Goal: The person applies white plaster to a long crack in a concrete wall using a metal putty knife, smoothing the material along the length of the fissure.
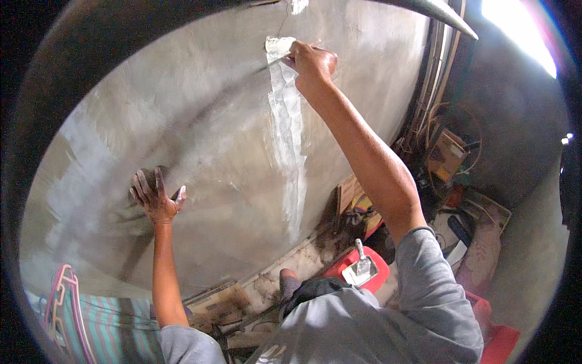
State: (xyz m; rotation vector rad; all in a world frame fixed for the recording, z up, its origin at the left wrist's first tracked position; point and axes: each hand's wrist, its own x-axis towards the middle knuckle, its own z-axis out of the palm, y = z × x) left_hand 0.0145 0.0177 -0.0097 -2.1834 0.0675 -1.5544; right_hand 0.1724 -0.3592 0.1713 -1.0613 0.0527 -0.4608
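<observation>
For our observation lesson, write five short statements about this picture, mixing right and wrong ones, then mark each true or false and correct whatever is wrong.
1. The right hand is by the upper end of the white strip on the wall. True.
2. The left hand is clenched into a fist. False: the fingers of the left hand are spread against the wall.
3. A striped cloth is at the lower left, near a pink hanger. True.
4. The scraper is in the left hand. False: the scraper lies at the red object, away from both hands.
5. The right sleeve is grey. True.
</observation>
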